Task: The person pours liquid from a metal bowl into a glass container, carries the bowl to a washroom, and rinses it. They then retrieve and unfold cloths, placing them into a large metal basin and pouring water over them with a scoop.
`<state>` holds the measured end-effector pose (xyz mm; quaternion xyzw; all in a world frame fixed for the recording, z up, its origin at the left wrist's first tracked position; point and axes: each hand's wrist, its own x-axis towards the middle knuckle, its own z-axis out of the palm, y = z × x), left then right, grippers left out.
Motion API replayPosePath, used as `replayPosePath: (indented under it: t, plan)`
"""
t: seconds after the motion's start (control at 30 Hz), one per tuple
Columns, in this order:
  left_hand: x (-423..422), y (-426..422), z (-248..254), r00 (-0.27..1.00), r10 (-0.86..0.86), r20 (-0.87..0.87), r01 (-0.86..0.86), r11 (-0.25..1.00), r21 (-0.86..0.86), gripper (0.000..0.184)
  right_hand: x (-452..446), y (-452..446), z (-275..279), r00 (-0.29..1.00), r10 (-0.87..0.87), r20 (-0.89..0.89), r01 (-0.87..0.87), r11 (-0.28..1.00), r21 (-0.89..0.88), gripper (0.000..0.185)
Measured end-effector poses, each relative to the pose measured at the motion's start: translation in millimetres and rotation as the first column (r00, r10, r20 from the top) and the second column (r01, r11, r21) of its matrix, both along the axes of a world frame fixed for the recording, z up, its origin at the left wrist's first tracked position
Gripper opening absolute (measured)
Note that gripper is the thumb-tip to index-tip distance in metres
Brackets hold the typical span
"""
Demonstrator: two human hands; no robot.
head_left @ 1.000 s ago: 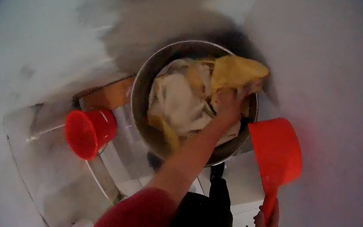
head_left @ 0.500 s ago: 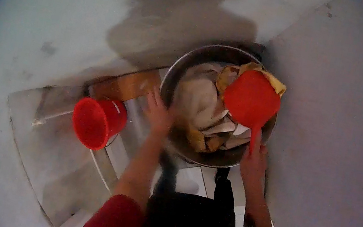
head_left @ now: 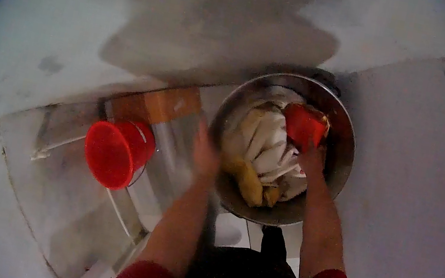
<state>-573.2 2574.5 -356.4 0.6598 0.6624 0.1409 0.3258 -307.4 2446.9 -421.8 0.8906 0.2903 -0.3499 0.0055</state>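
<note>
A wide metal pot (head_left: 334,185) holds a heap of white and yellowish cloth (head_left: 269,144). My right hand (head_left: 311,160) reaches inside it, closed on the handle of a red plastic dipper (head_left: 302,126). The dipper rests low among the cloth, tilted, with its far edge partly hidden. My left hand (head_left: 206,154) is at the left rim of the pot, blurred by motion. Its fingers point up and away from me, stretched out and holding nothing; whether it touches the rim I cannot tell.
A red bucket (head_left: 118,153) with a wire handle is left of the pot, its mouth facing left. Behind it an orange-brown box (head_left: 172,105) sits against the wall (head_left: 78,12). Another wall (head_left: 419,173) rises close on the right.
My right hand has pushed the dipper down and forward into the pot, deeper among the cloth. My left hand has shifted right along the rim. The view has moved slightly.
</note>
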Motion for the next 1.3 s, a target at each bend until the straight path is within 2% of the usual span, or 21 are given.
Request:
replayPosePath:
  t: [0.1,0.13,0.23,0.3,0.33,0.43,0.5,0.53,0.57,0.63,0.7,0.73,0.77,0.8,0.83,0.9,0.93,1.0,1.13,1.23,1.3]
  plan:
    - [-1,-5,-6,0.999,-0.048,-0.013,0.047,0.999,-0.012,0.064,25,-14,-79,0.997,0.034,-0.067,-0.043,0.989,-0.141,0.07]
    - [-1,-6,-10,0.999,-0.046,-0.018,0.046,0.999,-0.019,0.064,21,-1,-67,0.997,0.035,-0.072,-0.045,0.988,-0.147,0.07]
    - [-1,-4,-18,0.998,-0.052,0.032,0.05,0.995,0.088,0.064,17,17,-67,0.92,-0.33,-0.211,0.268,0.923,-0.276,0.068]
    - [-1,-5,-8,0.999,-0.039,-0.03,0.038,0.999,-0.013,0.061,18,-2,-126,0.995,-0.091,-0.05,0.08,0.976,-0.202,0.062]
    - [0,-5,-3,0.999,-0.038,-0.037,0.037,0.999,-0.016,0.061,10,-6,-143,0.994,-0.09,-0.057,0.077,0.976,-0.205,0.062]
    - [2,-4,-5,0.996,0.026,-0.089,-0.036,0.992,-0.119,0.059,-14,-1,-176,0.981,-0.193,-0.016,0.193,0.979,0.068,0.051]
    - [-1,-10,-17,0.999,-0.031,-0.025,0.033,0.996,0.089,0.063,-22,-1,-191,0.963,-0.269,-0.013,0.263,0.929,0.261,0.045]
    - [-1,-10,-17,0.999,-0.02,-0.029,0.023,0.995,0.094,0.063,-21,1,-193,0.966,-0.259,-0.019,0.254,0.93,0.266,0.045]
    - [-2,-11,-16,0.997,-0.054,-0.049,0.06,0.99,0.13,0.064,-17,0,-190,0.994,-0.111,-0.011,0.111,0.977,0.184,0.046]
    - [2,-12,-6,0.995,-0.086,-0.059,0.095,0.983,0.16,0.064,5,-5,-176,0.983,0.18,-0.019,-0.18,0.984,0.013,0.047]
    - [11,-10,3,0.999,0.02,-0.046,-0.024,0.995,-0.092,0.056,24,-3,-145,0.923,0.384,-0.035,-0.386,0.916,-0.113,0.049]
    - [11,-10,2,0.999,0.03,-0.034,-0.033,0.996,-0.084,0.056,30,-1,-121,0.89,0.454,-0.039,-0.454,0.878,-0.152,0.05]
    - [9,-10,-4,0.998,-0.024,-0.053,0.023,1.0,-0.008,0.056,17,0,-72,0.988,0.133,-0.075,-0.135,0.991,-0.015,0.052]
    - [5,-12,-5,0.994,-0.075,-0.084,0.08,0.995,0.06,0.057,7,-5,-31,0.968,-0.192,-0.163,0.209,0.973,0.095,0.055]
    - [10,-13,2,0.994,-0.069,-0.086,0.075,0.995,0.06,0.057,6,-15,-10,0.969,-0.187,-0.164,0.204,0.974,0.095,0.055]
    - [22,-7,21,0.986,-0.064,-0.154,0.038,0.986,-0.161,0.077,4,-29,28,0.991,-0.105,-0.08,0.118,0.976,0.184,0.056]
    - [22,-8,17,0.986,-0.064,-0.152,0.038,0.986,-0.163,0.077,-2,-36,46,0.991,-0.105,-0.077,0.117,0.976,0.182,0.056]
    - [21,-11,4,0.991,-0.039,-0.13,0.023,0.992,-0.122,0.076,-18,-47,81,0.972,-0.168,-0.165,0.22,0.897,0.383,0.059]
    - [25,-9,9,0.988,-0.031,-0.15,0.005,0.986,-0.167,0.073,-42,-46,154,0.964,-0.192,-0.183,0.23,0.949,0.217,0.063]
    - [28,-9,5,0.99,-0.026,-0.135,0.0,0.982,-0.187,0.071,-68,-33,168,0.901,-0.249,-0.355,0.331,0.924,0.192,0.051]
    - [28,-12,5,1.0,-0.017,-0.002,0.017,1.0,-0.008,0.07,-79,-27,145,0.95,0.119,-0.288,-0.1,0.992,0.079,0.048]
